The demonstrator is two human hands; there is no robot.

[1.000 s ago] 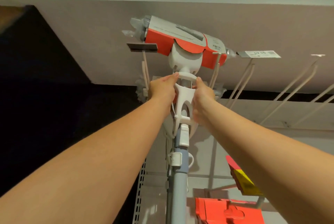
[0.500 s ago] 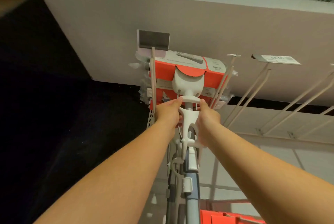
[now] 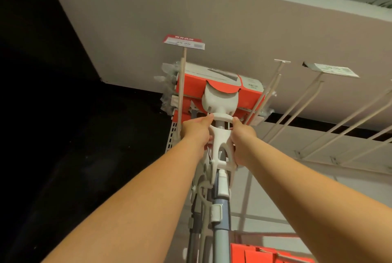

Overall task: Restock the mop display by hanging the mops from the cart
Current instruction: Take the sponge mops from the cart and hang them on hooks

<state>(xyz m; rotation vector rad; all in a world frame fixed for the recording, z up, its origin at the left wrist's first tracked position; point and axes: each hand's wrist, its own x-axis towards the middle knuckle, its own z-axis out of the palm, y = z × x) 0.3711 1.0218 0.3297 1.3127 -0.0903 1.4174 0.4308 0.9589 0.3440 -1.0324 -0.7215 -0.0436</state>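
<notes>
I look up at a mop (image 3: pixel 219 99) with a white neck, a red and white cardboard sleeve on its head and a blue-grey handle running down. My left hand (image 3: pixel 196 132) grips the left side of the white bracket under the head. My right hand (image 3: pixel 242 136) grips its right side. The mop head sits between two display hooks: the left hook (image 3: pixel 182 91) with a red price tag (image 3: pixel 184 41) and the right hook (image 3: pixel 267 93). Behind it, more mop heads in red sleeves hang on the same hooks.
Several bare hooks (image 3: pixel 314 97) stick out of the wall to the right, one with a white price tag (image 3: pixel 333 70). A slotted upright rail (image 3: pixel 171 137) runs down on the left. Red packaging (image 3: pixel 267 254) shows at the bottom right. A beige overhang (image 3: pixel 212 18) is overhead.
The mop head has come in between the two hooks, close to the hanging mops behind it. Both hands keep their grip on the white bracket. The red price tag now shows its face.
</notes>
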